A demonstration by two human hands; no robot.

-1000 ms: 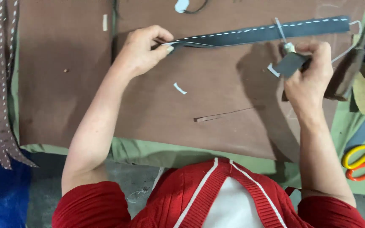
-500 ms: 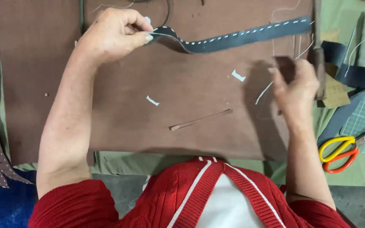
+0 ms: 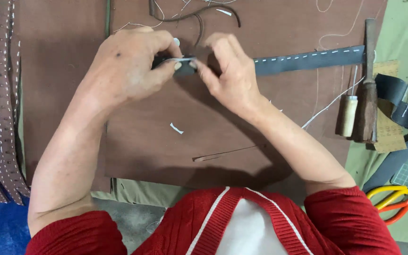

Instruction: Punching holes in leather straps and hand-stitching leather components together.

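- My left hand pinches the near end of a dark stitched strap, thumb and fingers closed on it above the brown work board.
- My right hand meets it, fingertips pressed onto the same end.
- The strap runs right across the board toward a wooden-handled tool.
- Yellow-and-orange scissors lie well apart at the right; stitched brown straps hang at the left edge.

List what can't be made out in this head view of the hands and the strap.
- Head view: near end of the dark stitched strap, hidden by the left hand and right hand.
- Any needle: too small to tell.
- Scissors: blades cut off by the right edge.
- Stitched straps: ends cut off at left.
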